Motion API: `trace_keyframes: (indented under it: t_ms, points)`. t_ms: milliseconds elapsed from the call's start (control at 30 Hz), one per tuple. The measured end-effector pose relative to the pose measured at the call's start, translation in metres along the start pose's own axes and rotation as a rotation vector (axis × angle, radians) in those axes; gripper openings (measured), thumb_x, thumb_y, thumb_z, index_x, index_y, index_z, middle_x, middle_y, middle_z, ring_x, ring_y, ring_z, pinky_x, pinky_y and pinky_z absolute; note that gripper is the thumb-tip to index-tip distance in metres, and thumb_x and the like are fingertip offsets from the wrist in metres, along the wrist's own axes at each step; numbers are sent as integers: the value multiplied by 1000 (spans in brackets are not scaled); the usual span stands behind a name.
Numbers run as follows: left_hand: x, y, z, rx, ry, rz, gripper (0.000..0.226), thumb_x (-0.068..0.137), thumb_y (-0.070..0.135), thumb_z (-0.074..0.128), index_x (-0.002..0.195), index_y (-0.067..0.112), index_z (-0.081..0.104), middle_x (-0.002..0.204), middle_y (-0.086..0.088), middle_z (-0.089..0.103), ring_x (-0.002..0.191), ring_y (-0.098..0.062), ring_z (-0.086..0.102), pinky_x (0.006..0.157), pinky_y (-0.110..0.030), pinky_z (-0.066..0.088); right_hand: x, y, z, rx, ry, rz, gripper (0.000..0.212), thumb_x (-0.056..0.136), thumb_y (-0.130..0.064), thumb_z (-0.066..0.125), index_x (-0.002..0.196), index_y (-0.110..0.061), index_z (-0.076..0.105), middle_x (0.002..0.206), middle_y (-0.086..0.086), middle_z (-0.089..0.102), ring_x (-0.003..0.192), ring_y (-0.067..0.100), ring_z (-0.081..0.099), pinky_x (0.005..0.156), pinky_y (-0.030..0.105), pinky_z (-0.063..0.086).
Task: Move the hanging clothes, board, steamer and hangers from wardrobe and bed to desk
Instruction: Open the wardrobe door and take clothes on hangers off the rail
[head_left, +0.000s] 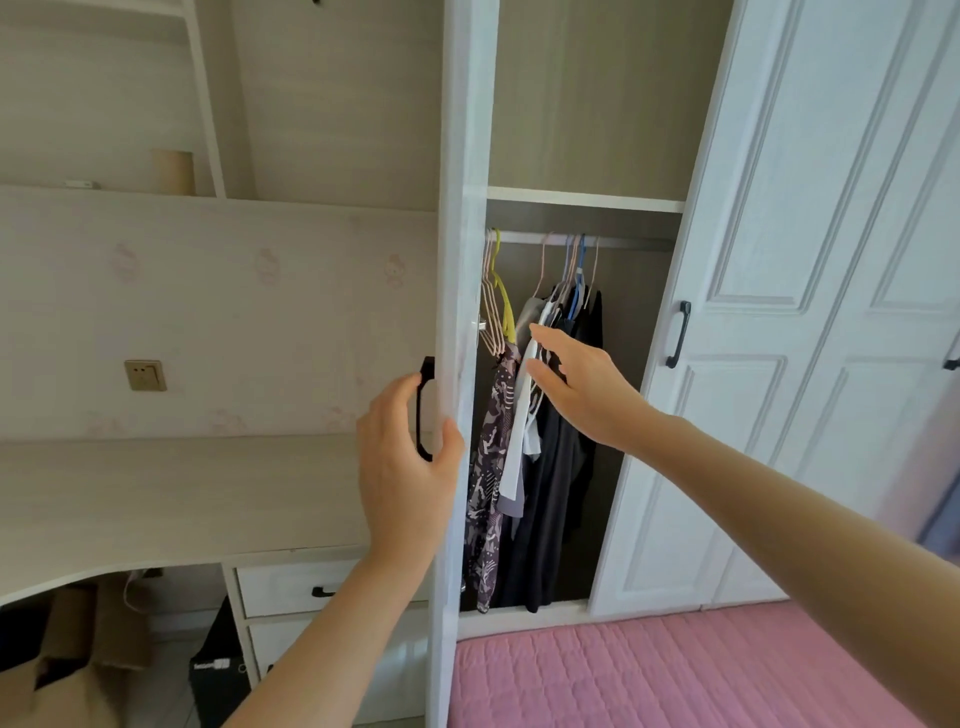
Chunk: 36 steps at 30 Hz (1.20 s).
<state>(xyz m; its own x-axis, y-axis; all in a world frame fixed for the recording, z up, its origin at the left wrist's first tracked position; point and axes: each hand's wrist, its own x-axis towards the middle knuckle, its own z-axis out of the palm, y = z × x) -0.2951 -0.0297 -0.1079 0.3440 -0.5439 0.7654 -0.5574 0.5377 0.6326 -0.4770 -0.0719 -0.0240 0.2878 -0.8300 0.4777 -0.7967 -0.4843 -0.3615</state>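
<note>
Gripping the open wardrobe door (462, 260) edge, the left hand (402, 467) holds; right hand (582, 384) fingers spread at hanging clothes (550, 467).

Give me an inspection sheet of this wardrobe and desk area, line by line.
Surface: desk top bare, pale wood.
Job's things: clothes hang on the wardrobe rail; empty hangers at its left end. Board, steamer: nothing seen.
Clutter: cardboard tube on the shelf; cardboard boxes under the desk.
Hands: left hand on the open door by its black handle; right hand open, reaching the clothes.
Cables: one under the desk.
Surroundings: pink bed cover, wall socket, closed doors.
</note>
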Motion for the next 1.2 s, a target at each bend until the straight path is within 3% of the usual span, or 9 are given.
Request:
trace_keyframes:
  t_ms: [100, 167, 233, 333, 467, 567, 833, 1000, 1200]
  points:
    - [5, 17, 8, 59, 50, 92, 49, 80, 4, 65, 128, 10, 53, 125, -4, 55, 115, -23, 49, 99, -29, 41, -3, 21, -7, -44, -33, 36, 53, 101, -35, 40, 148, -17, 28, 137, 5, 53, 96, 13, 62, 89, 24, 38]
    - [7, 29, 13, 58, 82, 126, 47, 80, 3, 62, 126, 7, 54, 123, -6, 55, 115, -25, 48, 99, -35, 43, -7, 34, -10, -51, -42, 55, 52, 101, -35, 40, 148, -17, 27, 128, 9, 59, 95, 16, 63, 87, 23, 37]
    - [8, 39, 18, 89, 126, 209, 45, 80, 3, 60, 124, 6, 55, 122, -7, 55, 114, -25, 46, 99, -30, 41, -12, 45, -11, -59, -44, 53, 52, 101, -34, 39, 148, -17, 28, 124, 10, 61, 91, 15, 63, 86, 23, 37]
    - [7, 52, 31, 117, 117, 353, 41, 79, 0, 58, 120, 4, 59, 116, -8, 59, 110, -26, 47, 97, -31, 42, -16, 59, -12, -72, -57, 51, 52, 101, -34, 40, 148, -16, 28, 129, 8, 59, 105, 19, 61, 91, 24, 39]
    - [3, 57, 63, 108, -49, 376, 39, 81, 5, 53, 120, 7, 60, 115, -4, 61, 114, -20, 47, 101, -20, 36, -12, 78, -18, -76, -59, 71, 53, 101, -34, 40, 148, -16, 29, 146, 2, 44, 127, 20, 48, 108, 36, 36]
    - [8, 47, 94, 138, -211, 297, 39, 84, 11, 56, 123, 12, 58, 120, 0, 59, 119, -12, 43, 98, -19, 40, -5, 94, -22, -85, -51, 94, 52, 101, -34, 40, 148, -15, 30, 148, 2, 42, 134, 20, 41, 111, 36, 34]
    - [61, 12, 181, 216, -366, 138, 39, 89, 9, 54, 127, 15, 52, 126, 1, 55, 124, -15, 41, 87, -25, 45, 39, 137, -20, -137, -86, 159, 51, 101, -32, 40, 148, -13, 29, 145, 4, 45, 124, 20, 50, 102, 31, 39]
    - [101, -20, 242, 500, -505, 300, 32, 93, 16, 51, 125, 13, 51, 128, -2, 55, 121, -18, 45, 92, -27, 45, 90, 168, -12, -158, -115, 174, 52, 101, -31, 40, 147, -10, 29, 143, 8, 47, 124, 23, 50, 100, 32, 40]
    - [145, -52, 307, 689, -598, 310, 24, 92, 9, 45, 115, 10, 53, 118, -6, 60, 115, -23, 46, 86, -31, 43, 166, 213, 9, -236, -133, 154, 43, 101, -30, 40, 135, -4, 41, 127, 15, 55, 109, 28, 57, 92, 40, 49]
